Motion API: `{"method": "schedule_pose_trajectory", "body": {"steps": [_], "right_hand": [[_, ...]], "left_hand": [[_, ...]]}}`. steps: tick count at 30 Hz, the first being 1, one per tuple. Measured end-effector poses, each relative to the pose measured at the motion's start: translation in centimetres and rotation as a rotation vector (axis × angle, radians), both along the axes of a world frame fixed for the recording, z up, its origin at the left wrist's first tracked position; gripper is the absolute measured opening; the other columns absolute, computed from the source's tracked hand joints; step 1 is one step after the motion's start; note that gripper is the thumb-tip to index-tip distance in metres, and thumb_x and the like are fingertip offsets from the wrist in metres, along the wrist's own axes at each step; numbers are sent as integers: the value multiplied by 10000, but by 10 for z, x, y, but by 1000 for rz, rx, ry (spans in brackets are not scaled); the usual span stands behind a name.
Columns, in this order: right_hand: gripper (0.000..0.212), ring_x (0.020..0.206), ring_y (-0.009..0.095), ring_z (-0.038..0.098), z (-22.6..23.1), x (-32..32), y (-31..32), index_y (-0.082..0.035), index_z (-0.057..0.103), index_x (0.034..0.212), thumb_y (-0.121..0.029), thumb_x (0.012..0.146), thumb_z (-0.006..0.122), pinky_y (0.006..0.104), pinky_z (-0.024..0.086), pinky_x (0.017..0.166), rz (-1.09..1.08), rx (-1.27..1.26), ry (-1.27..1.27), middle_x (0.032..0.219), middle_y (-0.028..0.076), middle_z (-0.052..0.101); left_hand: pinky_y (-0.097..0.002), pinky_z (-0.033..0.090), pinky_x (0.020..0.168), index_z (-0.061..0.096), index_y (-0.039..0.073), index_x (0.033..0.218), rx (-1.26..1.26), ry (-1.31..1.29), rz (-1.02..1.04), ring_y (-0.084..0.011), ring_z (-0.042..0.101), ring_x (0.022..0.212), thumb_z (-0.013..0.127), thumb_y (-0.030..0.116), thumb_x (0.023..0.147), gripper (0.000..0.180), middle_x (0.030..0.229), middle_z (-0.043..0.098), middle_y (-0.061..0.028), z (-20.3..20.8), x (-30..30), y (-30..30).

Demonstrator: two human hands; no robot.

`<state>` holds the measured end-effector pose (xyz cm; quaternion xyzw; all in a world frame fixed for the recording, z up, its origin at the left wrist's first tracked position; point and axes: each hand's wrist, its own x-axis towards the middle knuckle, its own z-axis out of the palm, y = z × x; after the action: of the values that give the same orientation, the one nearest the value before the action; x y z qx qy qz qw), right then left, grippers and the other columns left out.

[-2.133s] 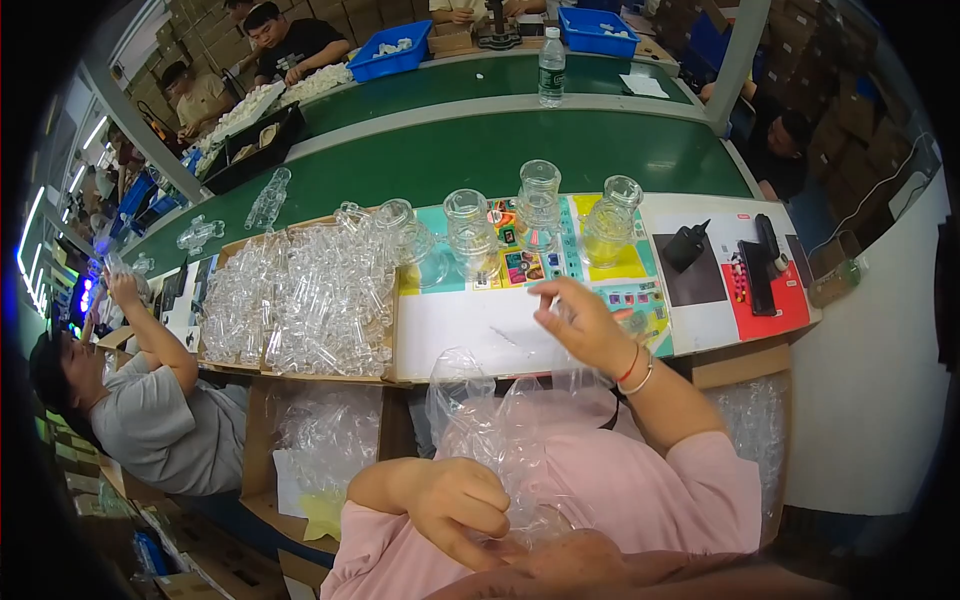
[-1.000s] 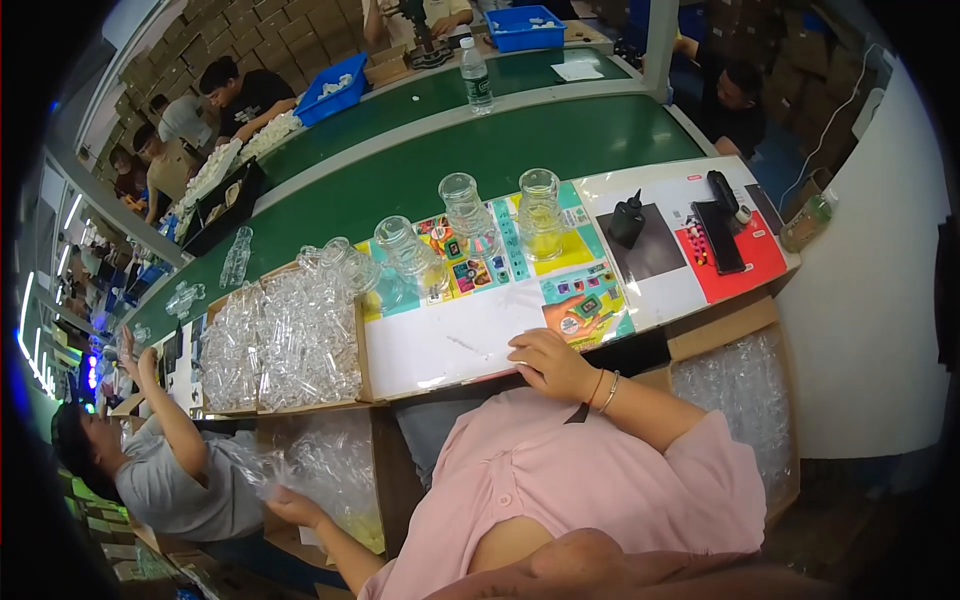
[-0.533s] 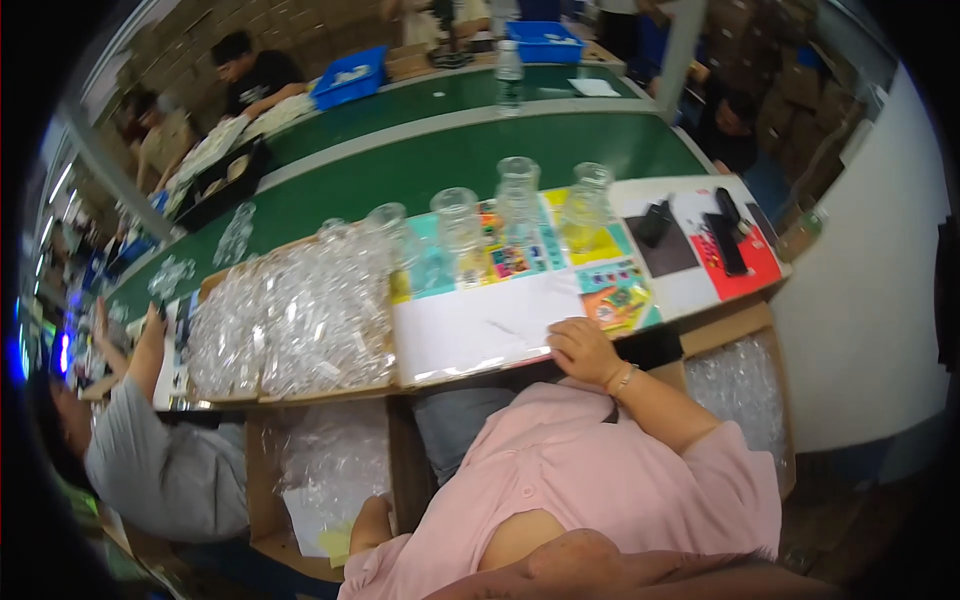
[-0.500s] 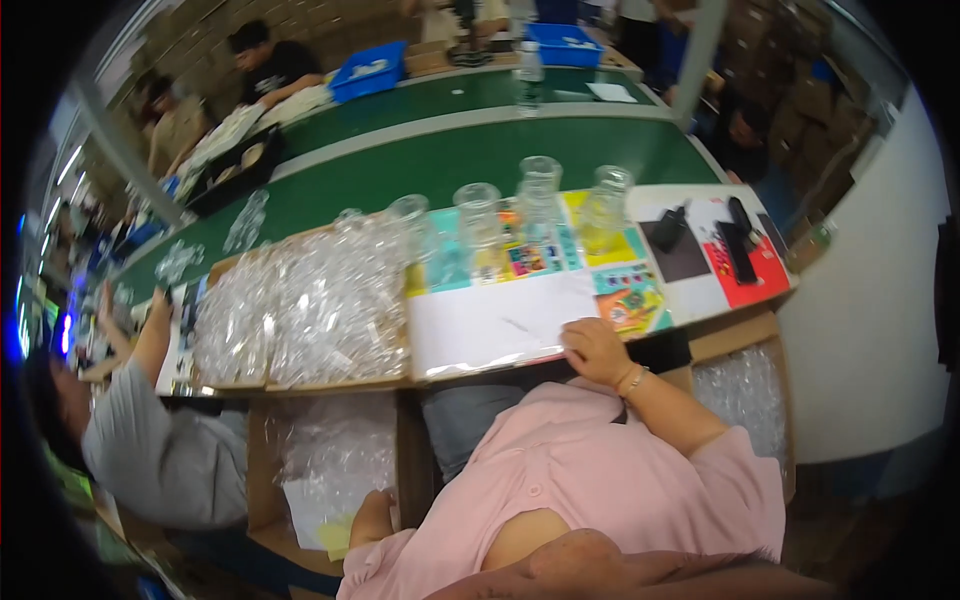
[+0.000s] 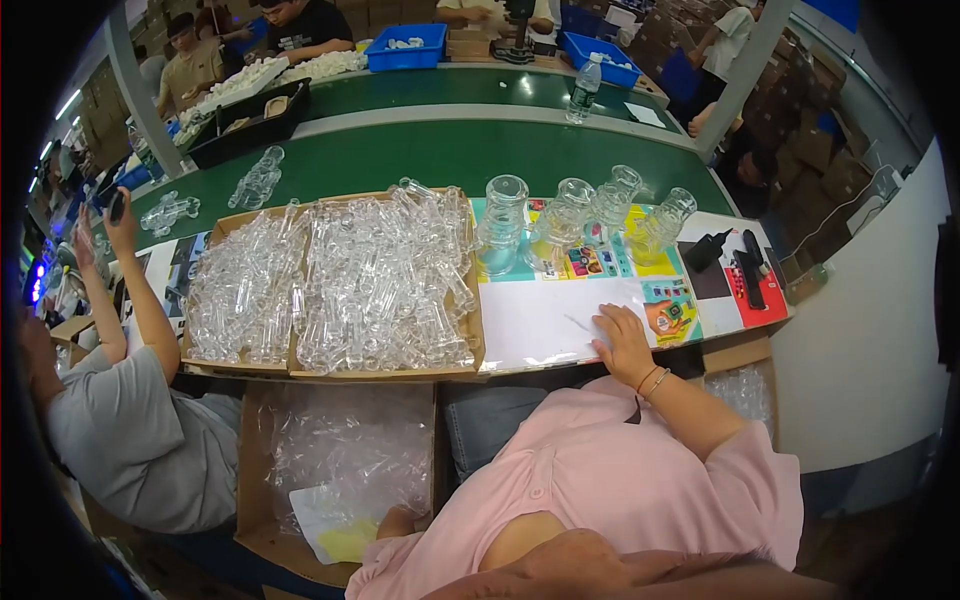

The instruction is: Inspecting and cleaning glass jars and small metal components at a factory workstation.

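My right hand [image 5: 624, 342] rests on a white sheet [image 5: 540, 325] at the table's near edge, fingers spread and nothing held. Only a bit of my left forearm [image 5: 398, 522] shows, beside the open box [image 5: 436, 450] below the table edge; that hand is hidden. Beyond the sheet, several clear, waisted vessels stand on colourful printed card, among them a wide-mouthed one [image 5: 503, 225] and a tilted one [image 5: 662, 225]. Left of the sheet, two shallow cartons hold heaps of clear tubular pieces [image 5: 385, 280].
A small black bottle [image 5: 707, 250] and a black handheld thing [image 5: 748, 280] lie at the right. On the green table are a clear piece [image 5: 258, 178] and a water bottle [image 5: 585, 88]. A co-worker in a grey shirt [image 5: 125, 430] sits at my left; blue bins [image 5: 408, 58] stand far off.
The view has shifted, so the cartons and vessels sit farther right in it. My right hand stays on the sheet, its fingers more spread. The grey-shirted co-worker's hands are raised higher.
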<state>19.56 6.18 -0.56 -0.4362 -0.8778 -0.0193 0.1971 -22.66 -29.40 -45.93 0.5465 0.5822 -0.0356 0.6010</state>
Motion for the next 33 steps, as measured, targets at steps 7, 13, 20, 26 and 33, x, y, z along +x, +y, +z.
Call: {"method": "schedule_pose_trajectory", "body": {"steps": [7,13,20,26,33], "right_hand": [[363,1156,317,397,4,-7,2,-46,504,1089,-222,779,569,450,270,1001,0,-2,-27,1191,153,458],[371,1152,323,393,1,2,5,-46,504,1085,-218,766,579,454,268,999,-12,2,-27,1187,151,452],[374,1151,313,400,1,10,5,-40,512,1085,-216,763,588,461,271,1001,23,-26,34,1189,150,456],[326,1121,308,431,2,19,6,-43,538,1044,-184,756,595,462,295,984,160,-63,117,1151,146,490],[325,1108,322,442,2,42,8,-45,539,1032,-120,726,617,466,288,993,367,-170,287,1135,153,496]], "left_hand": [[-396,390,924,481,30,1199,-178,-160,303,-316,507,1037,456,315,876,431,1149,528,-192,34,-13,19],[-388,445,870,512,39,1167,-304,-237,596,-281,569,963,476,291,873,389,1099,572,-163,179,-59,93],[-334,507,731,517,25,1154,-85,-443,1140,-223,619,829,533,190,850,346,992,616,-115,273,-89,65],[-244,461,587,533,35,792,878,159,1523,-126,527,610,530,136,864,125,686,548,-31,339,-78,71],[-289,455,633,514,60,678,1614,145,1021,-166,527,676,583,44,806,146,757,552,-74,529,105,210]]}}
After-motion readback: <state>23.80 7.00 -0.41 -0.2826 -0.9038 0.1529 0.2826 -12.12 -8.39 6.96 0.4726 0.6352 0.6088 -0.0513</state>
